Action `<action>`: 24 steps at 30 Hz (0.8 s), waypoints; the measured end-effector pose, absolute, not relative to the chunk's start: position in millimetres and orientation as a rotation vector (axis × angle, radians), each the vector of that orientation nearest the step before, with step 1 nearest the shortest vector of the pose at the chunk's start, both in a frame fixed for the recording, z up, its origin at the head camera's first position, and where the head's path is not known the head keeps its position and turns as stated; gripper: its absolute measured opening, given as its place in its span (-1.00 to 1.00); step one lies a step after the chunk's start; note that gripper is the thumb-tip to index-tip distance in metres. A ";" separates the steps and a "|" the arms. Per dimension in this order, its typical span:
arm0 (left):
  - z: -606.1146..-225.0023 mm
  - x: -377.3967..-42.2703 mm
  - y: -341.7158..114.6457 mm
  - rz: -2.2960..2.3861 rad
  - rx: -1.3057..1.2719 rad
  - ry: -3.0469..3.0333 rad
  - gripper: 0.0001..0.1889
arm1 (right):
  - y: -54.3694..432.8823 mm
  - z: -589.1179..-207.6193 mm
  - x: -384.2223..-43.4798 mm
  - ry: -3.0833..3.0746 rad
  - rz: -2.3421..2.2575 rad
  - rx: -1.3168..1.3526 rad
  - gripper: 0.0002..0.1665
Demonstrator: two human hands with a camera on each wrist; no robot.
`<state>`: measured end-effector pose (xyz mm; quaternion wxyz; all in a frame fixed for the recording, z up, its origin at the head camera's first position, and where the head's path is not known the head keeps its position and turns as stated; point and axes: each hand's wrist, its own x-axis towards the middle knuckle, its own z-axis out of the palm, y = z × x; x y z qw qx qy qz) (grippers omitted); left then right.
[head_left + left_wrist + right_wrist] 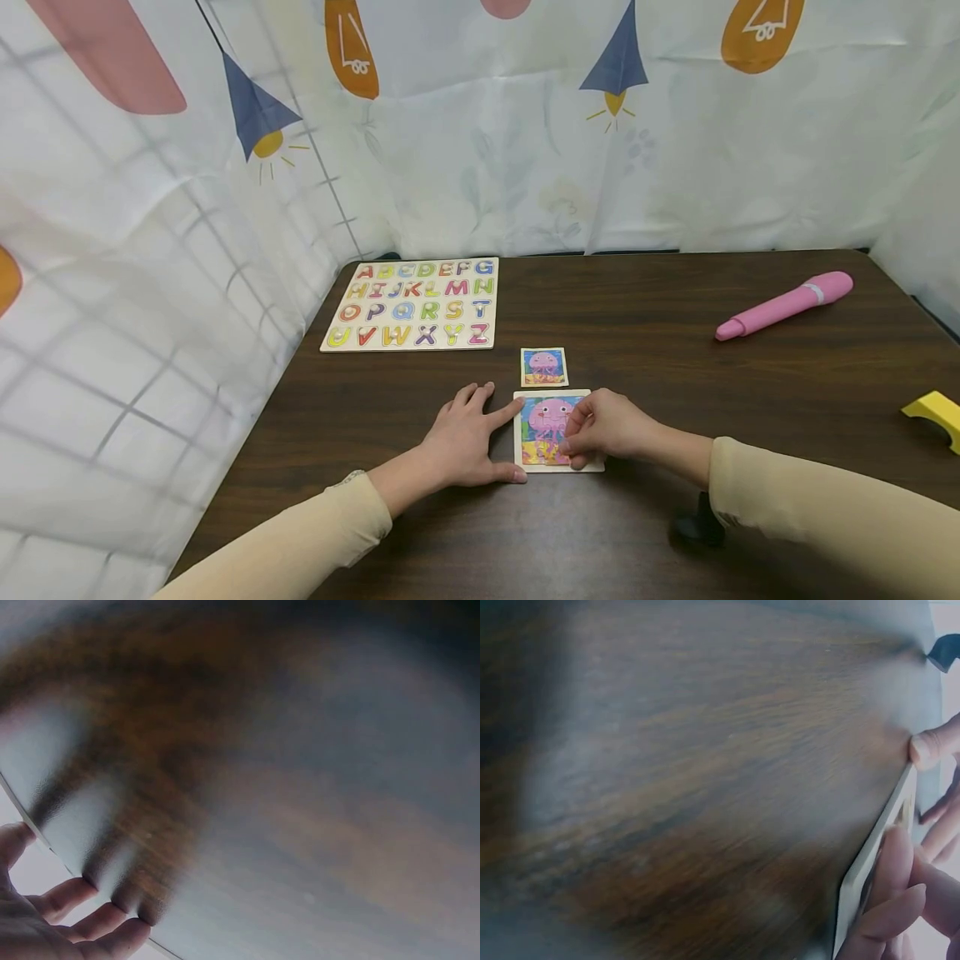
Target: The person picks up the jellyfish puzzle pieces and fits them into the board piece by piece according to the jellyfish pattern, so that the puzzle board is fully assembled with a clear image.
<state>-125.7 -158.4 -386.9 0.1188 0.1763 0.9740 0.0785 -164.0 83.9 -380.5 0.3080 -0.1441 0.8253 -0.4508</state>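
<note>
"Head view: what is that between the two hands?"

"A jellyfish puzzle (pixel 544 427). It lies flat on the dark brown surface (pixel 637 350)."

"What does it look like?"

"It is a flat board with a pale rim. The jellyfish is pink, with a big round head, two eyes and wavy legs. Around it is blue water, with green at the left side and yellow at the bottom. Thin lines cut it into parts. Its right side hides behind a hand."

"What is the left hand (pixel 463 442) doing?"

"Its fingers are spread apart. The pointing finger touches the puzzle's far left corner and the thumb touches the near left corner."

"And the right hand (pixel 609 425)?"

"Its fingers are bent and close together on the right part of the puzzle. I can't tell if they pinch any bit of it."

"What else is around the puzzle?"

"Just past its far side is a small card (pixel 544 367) with the same pink jellyfish. Farther off, past the puzzle and to its left, is a letter board (pixel 417 305), A to Z in bright colors. Well to the right of the puzzle is a pink stick (pixel 783 307) with a pale band. A yellow block (pixel 937 410) is even farther right."
</note>
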 end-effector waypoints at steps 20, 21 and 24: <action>-385.1 -124.5 -157.8 0.230 0.511 2.842 0.01 | 75.1 -369.8 -161.7 2.362 -0.998 -0.369 -0.76; -384.7 -124.3 -157.7 0.226 0.510 2.841 0.01 | 74.6 -369.2 -161.9 2.377 -0.976 -0.381 -0.76; -384.8 -124.7 -157.7 0.220 0.508 2.840 0.01 | 72.8 -367.9 -163.4 2.416 -0.913 -0.422 -0.74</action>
